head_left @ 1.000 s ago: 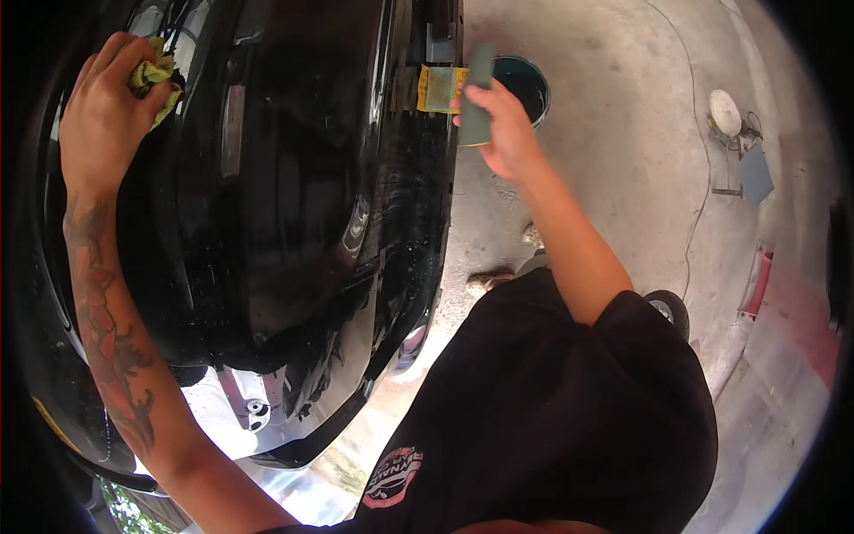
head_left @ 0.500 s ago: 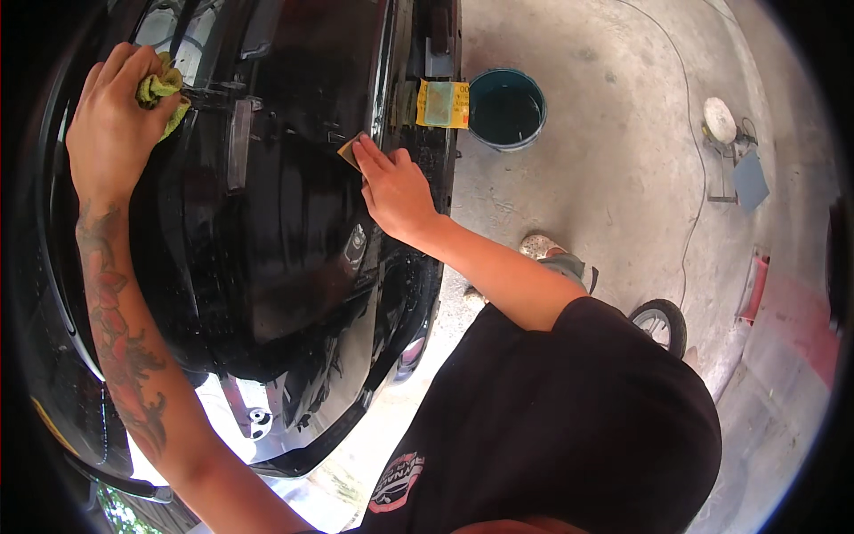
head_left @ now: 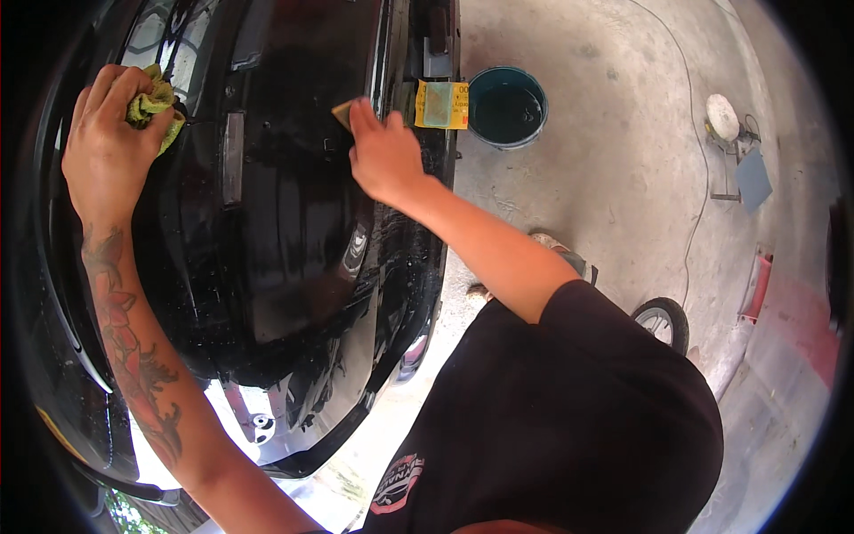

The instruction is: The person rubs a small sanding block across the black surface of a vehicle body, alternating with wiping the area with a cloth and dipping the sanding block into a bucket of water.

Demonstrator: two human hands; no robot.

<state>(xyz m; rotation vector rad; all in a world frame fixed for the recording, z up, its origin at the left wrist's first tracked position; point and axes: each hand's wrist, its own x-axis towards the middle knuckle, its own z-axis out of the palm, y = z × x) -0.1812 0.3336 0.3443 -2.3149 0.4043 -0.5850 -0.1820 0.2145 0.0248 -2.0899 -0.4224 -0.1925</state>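
Observation:
A glossy black car body panel (head_left: pixel 285 231) fills the left and middle of the view. My left hand (head_left: pixel 111 151) rests on its upper left part and grips a crumpled yellow-green cloth (head_left: pixel 151 102). My right hand (head_left: pixel 382 156) presses a small tan sanding block (head_left: pixel 342 113) flat against the panel near its right edge. A yellow tag (head_left: pixel 442 104) hangs on that edge, just right of my right hand.
A teal bucket (head_left: pixel 507 107) holding dark water stands on the concrete floor (head_left: pixel 614 178) beyond the panel. A thin cord runs across the floor to a white round pad (head_left: pixel 722 116) and a grey square sheet (head_left: pixel 753 178). A small black wheel (head_left: pixel 663 320) sits by my right shoulder.
My right hand came from the bucket down to the black panel with the sanding block, then slid it up toward the panel's right edge. My left hand stayed put with the cloth.

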